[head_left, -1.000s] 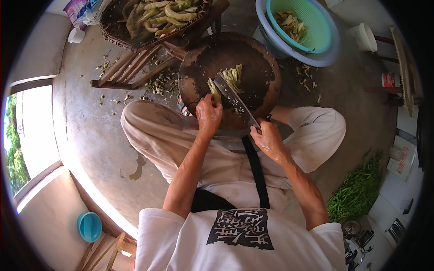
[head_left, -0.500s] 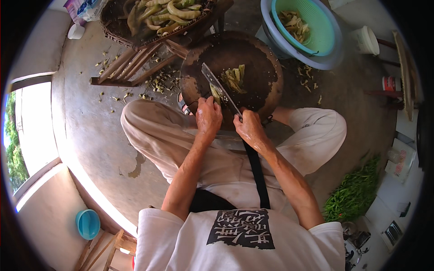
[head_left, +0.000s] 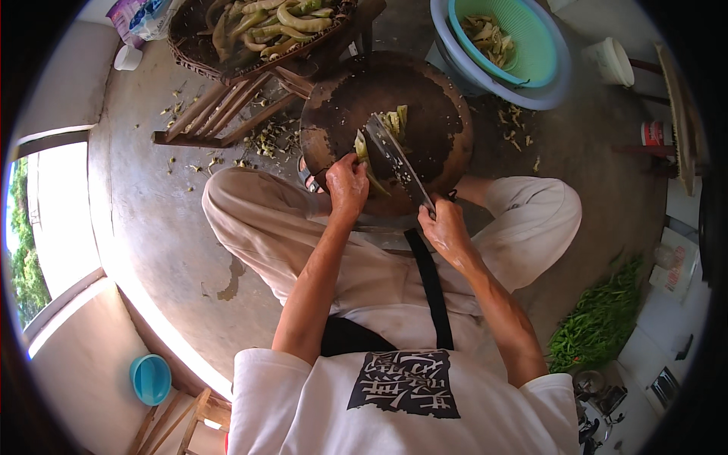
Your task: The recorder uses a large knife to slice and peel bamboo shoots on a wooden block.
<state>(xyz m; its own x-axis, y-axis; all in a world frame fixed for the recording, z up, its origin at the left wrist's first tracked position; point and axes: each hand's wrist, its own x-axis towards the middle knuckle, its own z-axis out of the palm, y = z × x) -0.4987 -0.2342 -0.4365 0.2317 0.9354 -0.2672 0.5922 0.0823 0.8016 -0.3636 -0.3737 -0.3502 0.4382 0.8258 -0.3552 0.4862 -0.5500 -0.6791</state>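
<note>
A round dark wooden chopping board (head_left: 318,114) stands between my knees, dotted with pale seeds. My left hand (head_left: 349,186) is closed around a piece of pale green pepper (head_left: 362,148) at the board's near left; part of it is hidden by my fingers. My right hand (head_left: 446,229) grips the handle of a kitchen knife (head_left: 400,163), its wide blade slanting up to the left with seeds stuck on it. The blade lies apart from the held pepper, just right of it. Beyond the tip rest cut pepper strips (head_left: 401,118), partly covered by the blade.
At the far left a wicker basket (head_left: 227,72) of long peppers sits by a wooden chair (head_left: 220,114). A turquoise colander (head_left: 557,53) with cut pieces stands inside a blue basin (head_left: 565,87) at the far right. Pepper scraps (head_left: 273,136) litter the floor; green plants (head_left: 595,322) lie at right.
My right hand has drawn the knife to the right, away from the held pepper. The blade now covers part of the cut strips. My left hand has shifted slightly, and the pepper in it is tilted differently.
</note>
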